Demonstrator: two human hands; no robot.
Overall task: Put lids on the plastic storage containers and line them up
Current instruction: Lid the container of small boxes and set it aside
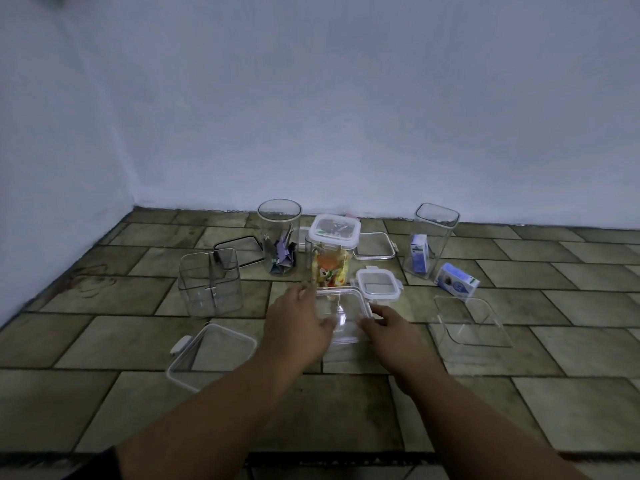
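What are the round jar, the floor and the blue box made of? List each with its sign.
Round jar: clear, glossy plastic, probably; the binder clips inside show through. Floor: matte stone-look tiles, by the dark joints. Blue box: printed cardboard, apparently; sharp folded edges.

Person, two limbs in view; left hand bare, knuckles and thumb visible; left forearm behind it bare along its whole visible length; well behind the left hand, at the elbow end, a dark edge crosses the arm, sleeve hem or strap not determinable; right hand, just right of the left hand, bare; right forearm likewise bare as far as it shows; light dim, finer detail unreadable.
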